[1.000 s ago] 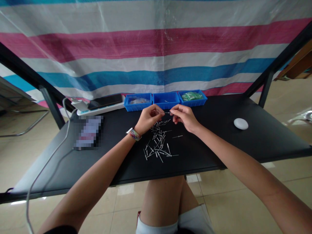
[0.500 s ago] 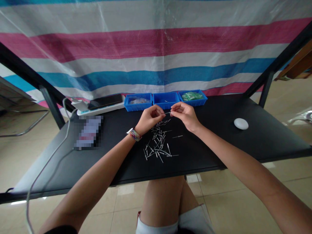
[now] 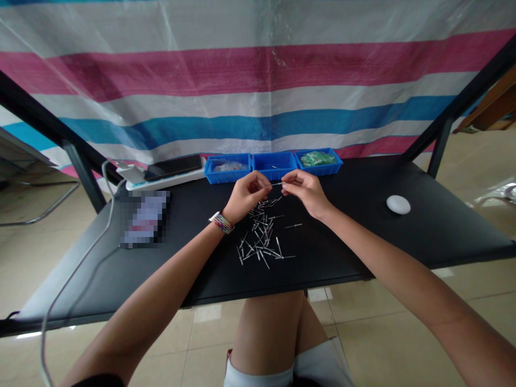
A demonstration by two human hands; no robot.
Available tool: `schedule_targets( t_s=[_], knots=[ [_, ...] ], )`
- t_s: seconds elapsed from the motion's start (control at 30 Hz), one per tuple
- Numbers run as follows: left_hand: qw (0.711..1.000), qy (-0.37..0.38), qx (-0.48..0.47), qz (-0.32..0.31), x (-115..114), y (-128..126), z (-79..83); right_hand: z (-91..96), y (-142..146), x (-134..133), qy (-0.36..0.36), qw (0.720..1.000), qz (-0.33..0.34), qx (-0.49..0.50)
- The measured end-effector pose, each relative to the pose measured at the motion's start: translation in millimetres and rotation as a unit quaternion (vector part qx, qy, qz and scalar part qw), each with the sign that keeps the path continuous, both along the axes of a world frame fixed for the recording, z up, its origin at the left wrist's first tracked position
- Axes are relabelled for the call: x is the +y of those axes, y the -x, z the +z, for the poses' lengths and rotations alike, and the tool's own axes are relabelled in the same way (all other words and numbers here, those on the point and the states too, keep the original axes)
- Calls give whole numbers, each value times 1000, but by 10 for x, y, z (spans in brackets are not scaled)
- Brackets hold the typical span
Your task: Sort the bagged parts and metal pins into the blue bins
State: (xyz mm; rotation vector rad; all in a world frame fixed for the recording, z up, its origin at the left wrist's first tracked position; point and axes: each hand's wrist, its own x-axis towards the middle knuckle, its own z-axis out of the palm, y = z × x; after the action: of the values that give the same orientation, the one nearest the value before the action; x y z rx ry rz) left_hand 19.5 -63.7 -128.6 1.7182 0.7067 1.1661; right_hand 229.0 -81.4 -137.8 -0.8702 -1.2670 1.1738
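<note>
My left hand and my right hand meet above the black table, both pinched on one thin metal pin held level between them. Below the hands lies a loose pile of several metal pins. Just behind the hands stand three blue bins: the left bin holds something pale, the middle bin has a pin or two, the right bin holds green pieces. My left wrist wears a patterned band.
A white round puck lies at the right. A dark phone rests on a white power strip at the back left, with a grey cable trailing off the front. A blurred patch lies left. A striped tarp hangs behind.
Both hands have risen a little and stay pinched on the same pin. The pile and bins have not moved.
</note>
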Motion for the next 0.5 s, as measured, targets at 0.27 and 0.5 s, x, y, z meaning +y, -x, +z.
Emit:
schedule_targets(
  t_s=[0.27, 0.5],
  knots=[
    [1000, -7, 15, 16, 23, 4, -34, 56, 6, -63, 18, 1000, 23, 9],
    [970, -74, 169, 160, 52, 72, -45, 0, -58, 113, -16, 997, -77, -3]
  ],
)
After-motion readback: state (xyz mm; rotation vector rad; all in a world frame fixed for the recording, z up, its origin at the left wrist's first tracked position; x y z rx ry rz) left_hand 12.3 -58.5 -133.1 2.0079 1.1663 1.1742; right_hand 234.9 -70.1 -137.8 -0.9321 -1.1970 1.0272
